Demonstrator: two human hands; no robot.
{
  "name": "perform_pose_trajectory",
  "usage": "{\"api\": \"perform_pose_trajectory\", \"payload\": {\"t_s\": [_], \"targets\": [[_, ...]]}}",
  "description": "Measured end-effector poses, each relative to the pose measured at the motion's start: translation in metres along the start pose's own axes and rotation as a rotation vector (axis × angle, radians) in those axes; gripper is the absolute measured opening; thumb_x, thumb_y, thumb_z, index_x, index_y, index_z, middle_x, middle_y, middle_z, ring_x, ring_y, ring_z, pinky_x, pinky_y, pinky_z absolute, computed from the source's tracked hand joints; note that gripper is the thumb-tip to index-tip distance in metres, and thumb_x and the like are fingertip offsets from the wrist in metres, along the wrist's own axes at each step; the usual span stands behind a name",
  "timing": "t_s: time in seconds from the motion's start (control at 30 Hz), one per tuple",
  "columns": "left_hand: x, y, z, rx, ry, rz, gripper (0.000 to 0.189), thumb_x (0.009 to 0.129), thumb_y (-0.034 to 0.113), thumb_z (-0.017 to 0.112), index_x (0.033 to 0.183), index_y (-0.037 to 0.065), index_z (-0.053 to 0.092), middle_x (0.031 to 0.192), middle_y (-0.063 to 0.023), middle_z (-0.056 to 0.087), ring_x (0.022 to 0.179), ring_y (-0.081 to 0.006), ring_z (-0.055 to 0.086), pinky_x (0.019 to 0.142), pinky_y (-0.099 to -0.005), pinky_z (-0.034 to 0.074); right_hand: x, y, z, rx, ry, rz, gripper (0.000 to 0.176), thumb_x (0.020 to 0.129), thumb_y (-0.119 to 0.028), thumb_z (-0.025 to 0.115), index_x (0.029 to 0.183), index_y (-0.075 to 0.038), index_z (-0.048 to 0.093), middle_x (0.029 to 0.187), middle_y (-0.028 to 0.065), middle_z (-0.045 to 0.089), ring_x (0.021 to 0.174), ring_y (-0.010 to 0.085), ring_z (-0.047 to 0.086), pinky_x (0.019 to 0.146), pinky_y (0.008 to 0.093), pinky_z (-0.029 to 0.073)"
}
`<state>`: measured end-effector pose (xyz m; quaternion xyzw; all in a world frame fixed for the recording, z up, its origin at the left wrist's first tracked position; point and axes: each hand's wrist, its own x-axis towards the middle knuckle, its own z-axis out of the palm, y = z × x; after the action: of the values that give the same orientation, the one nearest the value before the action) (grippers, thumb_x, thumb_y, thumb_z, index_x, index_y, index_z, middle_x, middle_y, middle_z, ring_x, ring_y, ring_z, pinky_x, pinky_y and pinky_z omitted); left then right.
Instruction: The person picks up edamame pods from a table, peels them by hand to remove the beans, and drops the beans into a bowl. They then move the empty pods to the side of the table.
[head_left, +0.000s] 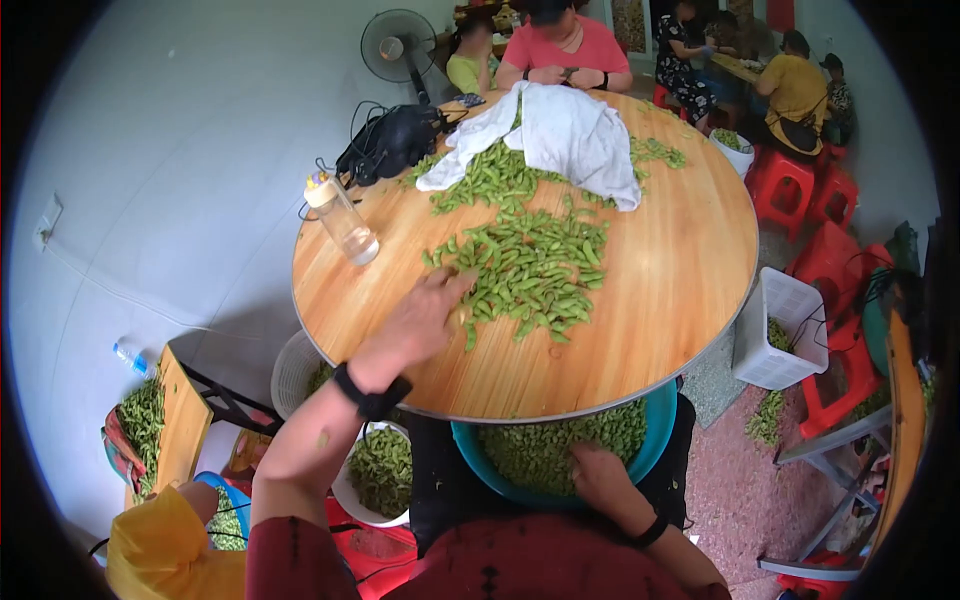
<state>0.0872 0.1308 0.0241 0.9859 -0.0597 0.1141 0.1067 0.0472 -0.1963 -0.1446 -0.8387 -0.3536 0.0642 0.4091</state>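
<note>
My left hand (425,312) reaches over the round wooden table, fingers stretched to the left edge of a loose pile of green edamame pods (535,270). Its fingers are apart and I see nothing held in them. In my lap, below the table's front edge, sits a teal basin (664,425) full of shelled green beans (530,455). Over those beans is my right hand (603,478), its fingers curled together; whatever they may hold is hidden. A white cloth (570,135) partly covers a second heap of pods (490,178) farther back.
On the table's left stand a water bottle (345,222) and a black bag (392,140). A person in pink (600,45) sits opposite. A white bucket (380,475) holds husks at my left; a white crate (780,335) and red stools (785,190) stand right.
</note>
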Motion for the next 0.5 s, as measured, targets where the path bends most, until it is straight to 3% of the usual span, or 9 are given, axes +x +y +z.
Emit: {"api": "perform_pose_trajectory", "payload": {"t_s": [0.1, 0.2, 0.27, 0.37, 0.47, 0.5], "targets": [[0.069, -0.040, 0.034, 0.111, 0.082, 0.065, 0.057, 0.082, 0.004, 0.057, 0.137, 0.009, 0.047, 0.128, -0.0253, 0.051, 0.114, -0.0429, 0.052, 0.095, -0.0450, 0.046, -0.006, -0.004, -0.009, 0.032, -0.122, 0.056, 0.019, 0.081, -0.005, 0.053, 0.099, 0.001, 0.054, 0.082, 0.0253, 0.061, 0.079, 0.0448, 0.060, 0.074, 0.0525, 0.048], [0.101, -0.050, 0.051, 0.154, 0.158, 0.082, 0.052, 0.080, 0.001, 0.055, 0.131, 0.009, 0.053, 0.119, -0.0236, 0.058, 0.108, -0.0394, 0.058, 0.089, -0.0430, 0.050, -0.011, -0.008, -0.013, 0.101, -0.111, 0.079, 0.019, 0.082, -0.006, 0.052, 0.099, 0.002, 0.054, 0.080, 0.0261, 0.061, 0.079, 0.0450, 0.060, 0.073, 0.0524, 0.048], [0.099, -0.030, 0.044, 0.270, -0.101, -0.065, 0.045, 0.078, 0.002, 0.057, 0.122, 0.008, 0.060, 0.104, -0.0202, 0.065, 0.096, -0.0346, 0.064, 0.079, -0.0417, 0.054, -0.012, -0.011, -0.017, 0.139, -0.105, 0.082, 0.019, 0.082, -0.007, 0.053, 0.098, 0.002, 0.054, 0.080, 0.0264, 0.061, 0.080, 0.0448, 0.060, 0.073, 0.0520, 0.048], [0.071, -0.016, 0.044, 0.297, -0.037, 0.095, 0.038, 0.077, 0.003, 0.058, 0.113, 0.009, 0.064, 0.090, -0.0164, 0.068, 0.085, -0.0311, 0.067, 0.070, -0.0421, 0.054, -0.012, -0.010, -0.016, 0.176, -0.157, 0.071, 0.018, 0.084, -0.010, 0.054, 0.097, 0.002, 0.053, 0.081, 0.0268, 0.060, 0.082, 0.0449, 0.060, 0.073, 0.0509, 0.048], [0.034, 0.001, 0.036, 0.167, -0.060, 0.032, 0.048, 0.069, -0.003, 0.061, 0.116, 0.007, 0.064, 0.097, -0.0199, 0.066, 0.089, -0.0359, 0.064, 0.077, -0.0450, 0.052, -0.007, -0.030, -0.026, 0.221, -0.218, 0.106, 0.020, 0.088, -0.015, 0.056, 0.097, 0.002, 0.052, 0.085, 0.0266, 0.060, 0.086, 0.0447, 0.060, 0.074, 0.0482, 0.047], [0.016, 0.001, 0.032, 0.068, 0.075, 0.036, 0.037, 0.073, 0.000, 0.061, 0.108, 0.009, 0.067, 0.098, -0.0157, 0.066, 0.090, -0.0331, 0.064, 0.074, -0.0425, 0.052, -0.007, -0.041, -0.027, 0.276, -0.220, 0.162, 0.021, 0.090, -0.017, 0.057, 0.098, 0.002, 0.053, 0.088, 0.0262, 0.060, 0.088, 0.0442, 0.059, 0.074, 0.0462, 0.047]]}}
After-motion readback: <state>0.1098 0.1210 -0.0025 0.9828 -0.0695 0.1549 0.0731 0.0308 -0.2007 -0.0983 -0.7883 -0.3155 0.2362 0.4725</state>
